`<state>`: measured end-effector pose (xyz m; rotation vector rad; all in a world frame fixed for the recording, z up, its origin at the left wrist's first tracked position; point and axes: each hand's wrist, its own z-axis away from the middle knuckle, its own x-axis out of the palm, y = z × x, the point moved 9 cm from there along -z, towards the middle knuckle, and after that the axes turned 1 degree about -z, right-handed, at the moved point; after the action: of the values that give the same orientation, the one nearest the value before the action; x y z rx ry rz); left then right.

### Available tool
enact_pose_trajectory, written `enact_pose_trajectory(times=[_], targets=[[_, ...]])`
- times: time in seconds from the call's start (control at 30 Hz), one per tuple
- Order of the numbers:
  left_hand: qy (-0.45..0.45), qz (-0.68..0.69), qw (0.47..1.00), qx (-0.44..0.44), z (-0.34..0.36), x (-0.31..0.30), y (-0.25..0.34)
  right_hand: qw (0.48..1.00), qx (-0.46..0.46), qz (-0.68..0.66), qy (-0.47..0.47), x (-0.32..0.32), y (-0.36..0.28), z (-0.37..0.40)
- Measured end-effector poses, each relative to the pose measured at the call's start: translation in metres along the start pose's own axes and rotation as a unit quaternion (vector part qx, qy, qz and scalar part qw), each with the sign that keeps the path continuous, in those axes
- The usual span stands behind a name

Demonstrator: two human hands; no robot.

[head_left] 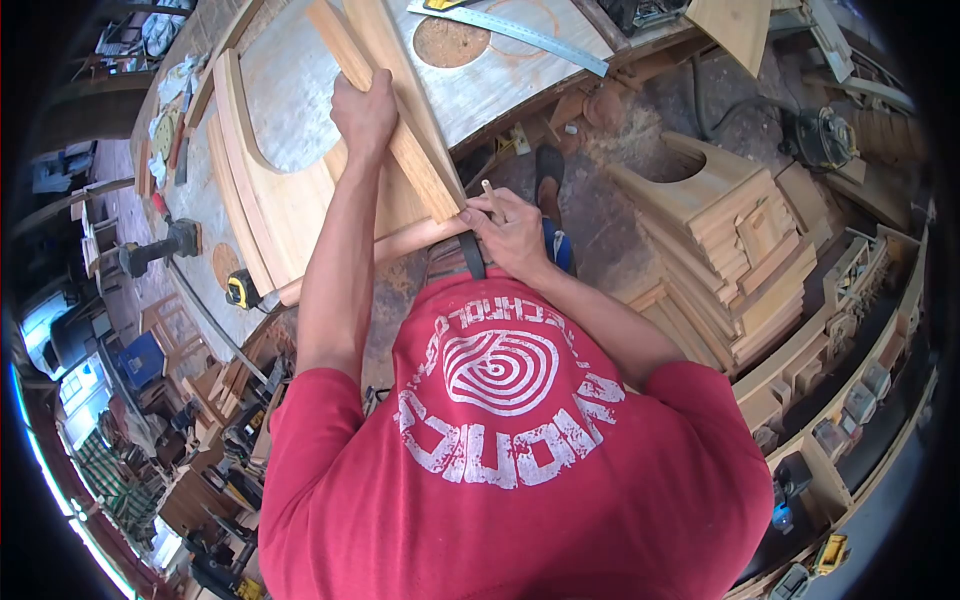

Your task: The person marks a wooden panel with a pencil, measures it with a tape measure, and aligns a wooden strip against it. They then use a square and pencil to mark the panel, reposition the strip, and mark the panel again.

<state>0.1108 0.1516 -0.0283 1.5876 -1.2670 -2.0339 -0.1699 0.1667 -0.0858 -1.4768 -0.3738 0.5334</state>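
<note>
My left hand (365,110) is closed around a long wooden strip (418,160) that lies slanted across a pale wooden panel. This panel (300,205) has a large rounded cut-out and rests on the workbench. At the strip's near end, my right hand (508,232) has its fingers pinched, with a pencil (490,196) sticking up between them. Its fingertips are against or very close to the strip's end corner; exact contact is hard to see. Under the strip, a wider board (400,70) runs nearly parallel to it.
On the bench (480,105) lies a metal ruler (520,32) at the back. A yellow tape measure (241,289) and a cordless drill (160,247) are to the left. Stacked wooden panels (715,240) stand on the floor at right, near a dark round machine (822,135).
</note>
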Motion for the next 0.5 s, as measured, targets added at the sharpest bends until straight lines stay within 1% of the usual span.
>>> enact_pose_trajectory(times=[0.23, 0.5], targets=[[0.002, 0.016, 1.0, -0.005, 0.0008, -0.0013, -0.0009, 1.0, 0.006, 0.025, -0.01, -0.0003, -0.0023, -0.0006], [0.006, 0.045, 0.999, -0.006, 0.002, -0.0022, -0.0004, 1.0, 0.011, 0.007, -0.01, 0.0007, -0.0005, 0.0002]])
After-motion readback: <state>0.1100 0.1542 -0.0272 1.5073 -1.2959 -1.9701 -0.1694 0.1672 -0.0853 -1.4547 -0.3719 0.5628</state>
